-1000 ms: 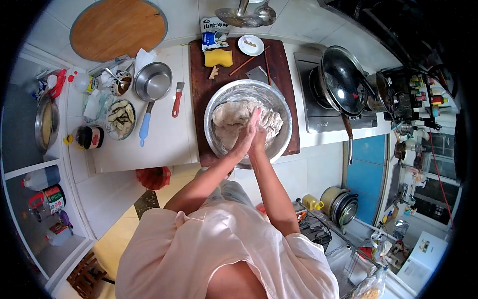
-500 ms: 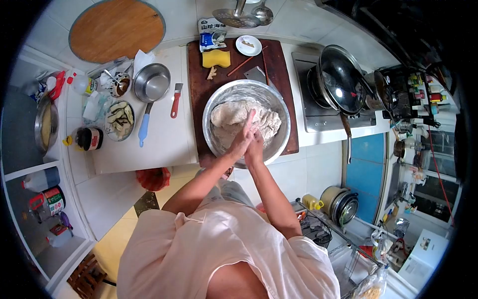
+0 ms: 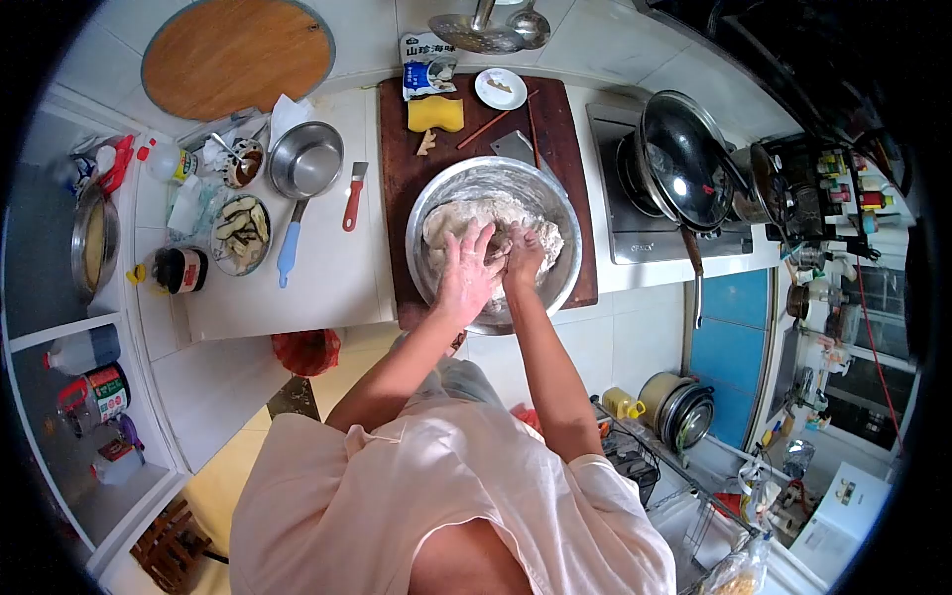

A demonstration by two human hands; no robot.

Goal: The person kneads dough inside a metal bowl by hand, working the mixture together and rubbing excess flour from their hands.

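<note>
Dough [image 3: 476, 210] lies under the fingers [image 3: 483, 239], likely soft, sticky and weighty, best gathered from its edges. The left hand [image 3: 464, 280] is spread, gripping nothing visible; the right hand [image 3: 526, 256] curls, its hold impossible to tell. The bowl [image 3: 488, 173] surrounds them.

Rough dough [image 3: 456, 215] lies in a shiny metal bowl [image 3: 569, 248] on a wooden board [image 3: 399, 188], with a glossy metal saucepan [image 3: 305, 161] at the bowl's ten o'clock and a matt cloth shirt [image 3: 446, 476] at six.
</note>
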